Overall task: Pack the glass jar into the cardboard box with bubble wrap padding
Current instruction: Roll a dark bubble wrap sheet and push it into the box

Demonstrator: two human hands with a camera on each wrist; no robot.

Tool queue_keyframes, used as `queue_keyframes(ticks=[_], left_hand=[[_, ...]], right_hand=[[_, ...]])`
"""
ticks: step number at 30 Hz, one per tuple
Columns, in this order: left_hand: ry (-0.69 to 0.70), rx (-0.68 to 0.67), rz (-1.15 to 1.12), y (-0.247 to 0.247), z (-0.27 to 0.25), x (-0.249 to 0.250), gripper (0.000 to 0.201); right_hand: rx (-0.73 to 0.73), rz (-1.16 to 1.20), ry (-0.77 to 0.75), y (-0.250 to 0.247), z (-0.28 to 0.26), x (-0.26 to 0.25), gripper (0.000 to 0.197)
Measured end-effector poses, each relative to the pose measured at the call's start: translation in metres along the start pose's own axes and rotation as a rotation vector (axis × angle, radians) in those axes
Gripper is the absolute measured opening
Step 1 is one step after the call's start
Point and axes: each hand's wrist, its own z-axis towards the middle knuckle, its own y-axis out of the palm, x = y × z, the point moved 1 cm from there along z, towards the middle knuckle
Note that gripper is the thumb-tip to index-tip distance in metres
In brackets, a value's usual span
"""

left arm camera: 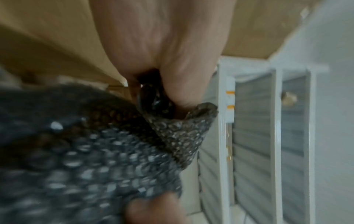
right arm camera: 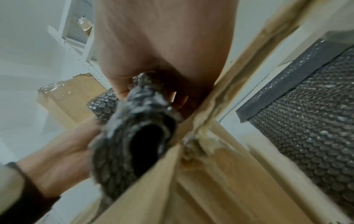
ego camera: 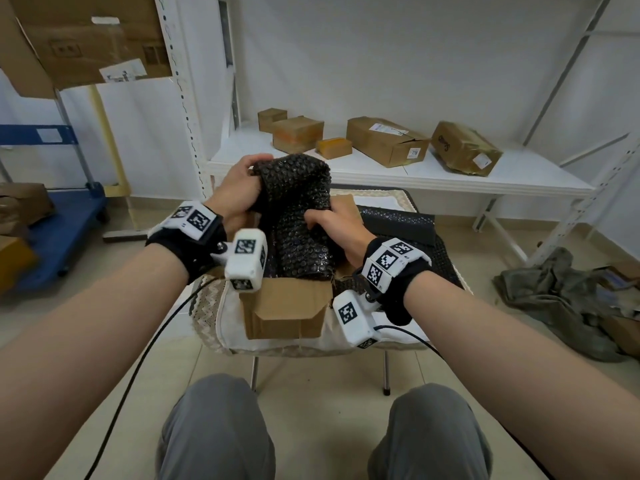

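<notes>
A bundle of black bubble wrap (ego camera: pixel 294 216) stands upright in the open cardboard box (ego camera: pixel 287 310) on a small cloth-covered table. My left hand (ego camera: pixel 239 188) grips the bundle's upper left edge; in the left wrist view the fingers (left arm camera: pixel 182 84) pinch a fold of the wrap (left arm camera: pixel 180 133). My right hand (ego camera: pixel 332 226) clutches the wrap's right side, low over the box; the right wrist view shows the wrap (right arm camera: pixel 134 136) bunched in the fist against a box flap (right arm camera: pixel 210 106). The glass jar is hidden from every view.
More black bubble wrap (ego camera: pixel 398 223) lies flat on the table behind the box. A white shelf (ego camera: pixel 381 168) beyond holds several cardboard parcels. A blue cart (ego camera: pixel 59 216) stands at left, crumpled cloth (ego camera: pixel 561 299) on the floor at right. My knees are below the table.
</notes>
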Motion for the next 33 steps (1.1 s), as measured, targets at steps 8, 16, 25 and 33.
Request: queue_keyframes(ticks=[8,16,25,33], left_hand=[[0.092,-0.004,0.540,-0.011,0.008,-0.022,0.032],[0.127,-0.048,0.835,-0.028,0.014,-0.018,0.041],[0.142,-0.315,1.056,-0.036,0.020,-0.012,0.018],[0.145,-0.301,1.190,-0.043,0.021,-0.008,0.035]], right_hand=[[-0.096,0.188,0.081,0.001,0.002,-0.005,0.074],[-0.195,-0.023,0.165,0.012,0.004,-0.014,0.059],[-0.024,-0.236,0.217,0.013,0.039,0.005,0.072],[-0.094,-0.202,0.300,0.018,0.040,-0.011,0.062]])
